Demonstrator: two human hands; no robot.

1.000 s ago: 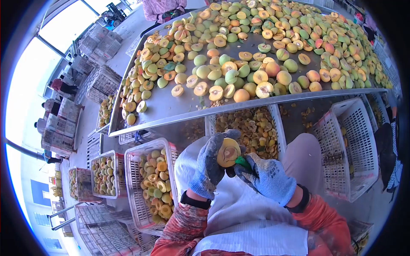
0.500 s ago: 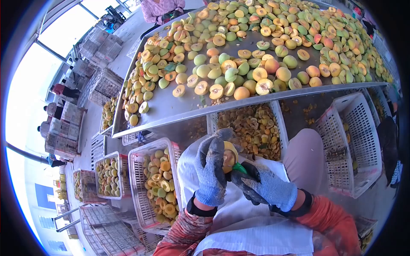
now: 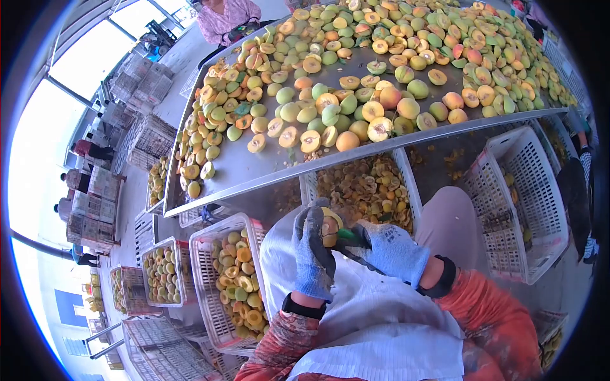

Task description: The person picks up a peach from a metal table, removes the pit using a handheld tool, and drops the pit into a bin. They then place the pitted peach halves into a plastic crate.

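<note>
My left hand, in a blue-and-grey work glove, is closed around a cut yellow peach above my lap. My right hand, gloved the same way, grips a small tool with a green handle. The green part is right against the fruit's side; the tool's working end is hidden, so I cannot tell its exact kind. A white apron covers my lap beneath both hands.
Ahead is a metal table heaped with whole and halved peaches. Beneath its edge stands a crate of pits and scraps. Another crate of halves is at my left, and a white crate tilts at right. A person sits across the table.
My right hand has risen and turned, its fingers now more forward round the tool. The fruit has turned a little in my left hand. The whole view has shifted slightly.
</note>
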